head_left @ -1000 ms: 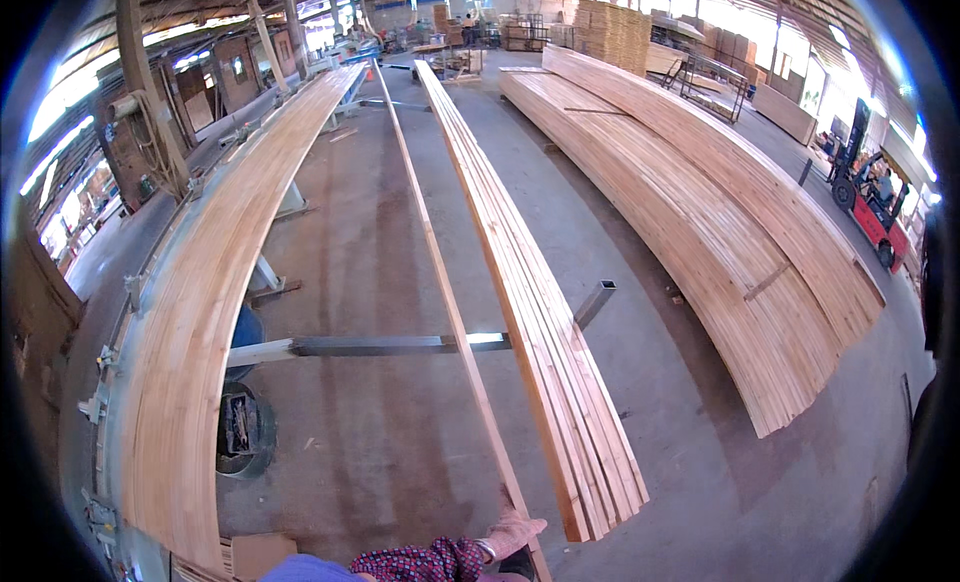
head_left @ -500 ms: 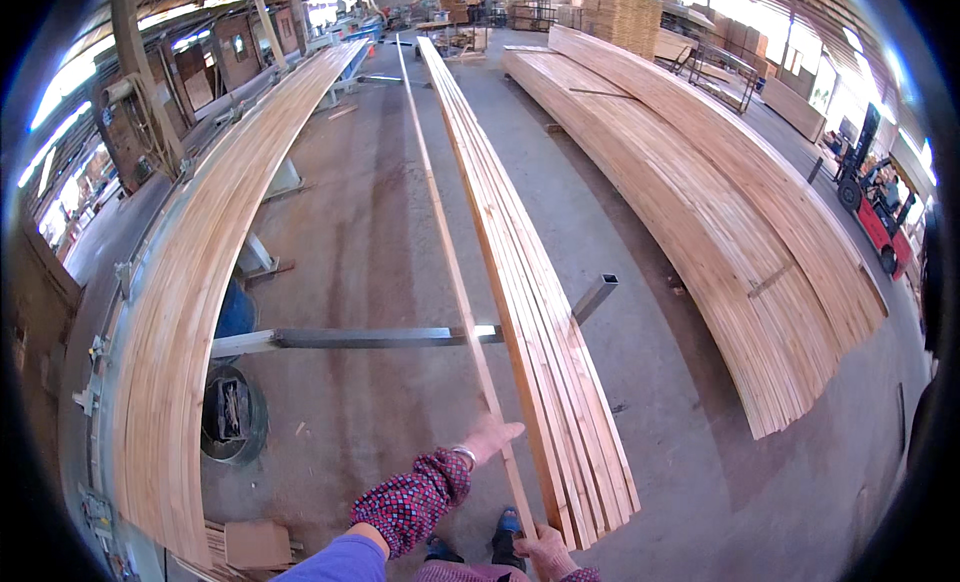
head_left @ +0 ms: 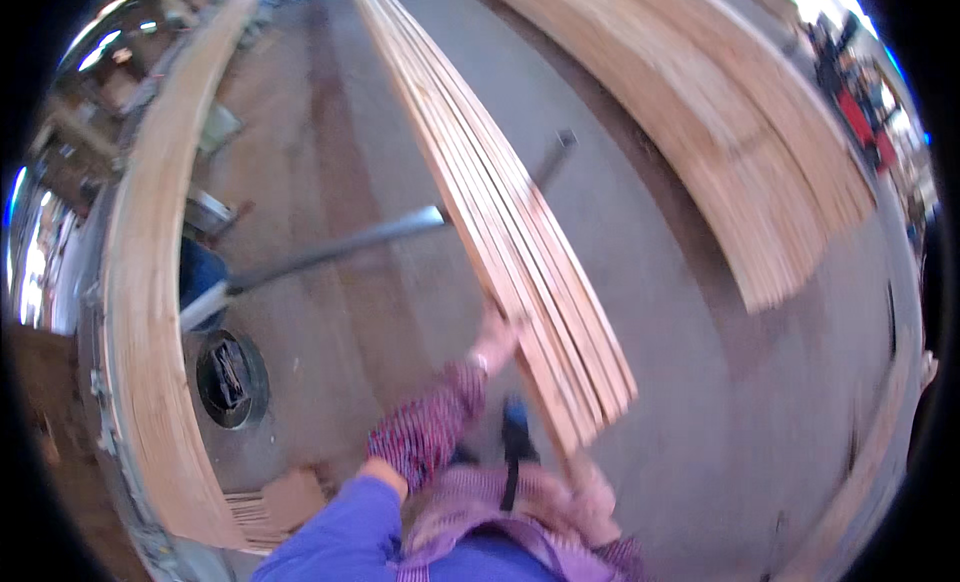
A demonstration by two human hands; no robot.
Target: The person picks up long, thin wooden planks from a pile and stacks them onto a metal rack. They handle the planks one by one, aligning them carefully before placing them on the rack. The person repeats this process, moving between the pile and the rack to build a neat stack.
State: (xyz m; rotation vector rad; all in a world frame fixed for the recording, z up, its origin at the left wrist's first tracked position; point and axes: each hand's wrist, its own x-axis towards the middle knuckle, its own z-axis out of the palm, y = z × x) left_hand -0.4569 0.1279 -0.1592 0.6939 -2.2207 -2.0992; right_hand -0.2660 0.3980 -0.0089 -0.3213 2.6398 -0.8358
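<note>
Long, pale wooden strips [head_left: 540, 292] lie side by side in a narrow row, running from near my body toward the far end. My left hand [head_left: 495, 340] is closed on the leftmost wooden strip [head_left: 545, 387], a short way up from its near end. At that near end is my right hand [head_left: 592, 502], close against the strip's end face. Motion blur smears its fingers, so their grip does not show.
A grey metal bar [head_left: 340, 252] crosses beneath the strips. To the left runs a long wooden panel [head_left: 150, 282], with a round bin [head_left: 232, 382] beside it. Stacked wide panels [head_left: 720, 152] lie at the right. A red forklift [head_left: 860, 117] stands beyond.
The single strip, earlier apart on the left, now lies against the row. My left hand has moved with it to the row's edge. The view has tilted down and blurred.
</note>
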